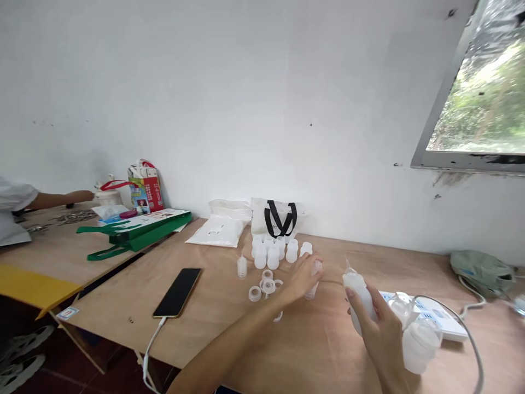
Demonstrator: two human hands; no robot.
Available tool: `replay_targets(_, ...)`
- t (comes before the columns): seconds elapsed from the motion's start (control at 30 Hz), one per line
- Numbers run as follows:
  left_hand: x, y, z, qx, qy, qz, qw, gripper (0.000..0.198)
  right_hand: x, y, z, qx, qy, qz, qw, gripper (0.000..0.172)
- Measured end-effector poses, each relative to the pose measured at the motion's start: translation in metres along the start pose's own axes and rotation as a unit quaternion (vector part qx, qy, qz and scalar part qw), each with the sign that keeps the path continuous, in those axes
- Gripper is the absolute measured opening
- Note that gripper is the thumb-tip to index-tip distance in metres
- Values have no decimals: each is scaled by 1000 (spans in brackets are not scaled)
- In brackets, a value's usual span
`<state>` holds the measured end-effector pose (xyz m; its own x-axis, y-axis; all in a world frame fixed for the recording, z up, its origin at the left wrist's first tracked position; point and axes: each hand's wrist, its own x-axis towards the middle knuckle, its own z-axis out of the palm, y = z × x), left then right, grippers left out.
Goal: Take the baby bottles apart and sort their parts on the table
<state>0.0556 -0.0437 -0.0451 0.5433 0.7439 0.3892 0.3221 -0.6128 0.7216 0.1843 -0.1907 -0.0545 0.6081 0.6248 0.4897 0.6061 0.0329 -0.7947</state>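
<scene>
My right hand (379, 320) is wrapped round a translucent white bottle (360, 298) with a thin pointed tip, held tilted above the table. My left hand (304, 274) has its fingers closed on a clear plastic piece (314, 282), partly covered by the fingers. Behind my left hand stand several white bottles (273, 256) in a cluster. A small clear tipped piece (241, 267) stands to their left. Several clear rings (268, 285) lie left of my left hand. Beyond my right hand are a larger translucent bottle (420, 342) and a clear domed piece (401, 307).
A phone (178, 293) with a cable lies left. White packets (217, 230) and a black-handled bag (258, 216) rest by the wall. At right are a power strip (443, 317) and green pouch (479, 271). A person's arm (57, 200) reaches over the far-left table, near a green bag (139, 235).
</scene>
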Motion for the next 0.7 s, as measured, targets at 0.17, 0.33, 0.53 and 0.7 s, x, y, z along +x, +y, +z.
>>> replay_targets(0.17, -8, -12, 9, -16, 4, -17, 1000, 47, 6, 8, -10, 56, -41, 88, 994, 68)
replay_targets(0.33, -7, -15, 12, -37, 9, -41, 998, 50, 7, 8, -12, 55, -46, 90, 993, 70)
replay_targets(0.53, -6, -19, 19, -110, 4, -51, 993, 52, 8, 9, -14, 49, -58, 90, 993, 67)
replay_targets(0.7, -14, -14, 11, -137, 13, -66, 988, 67, 8, 12, -13, 57, -88, 75, 992, 59)
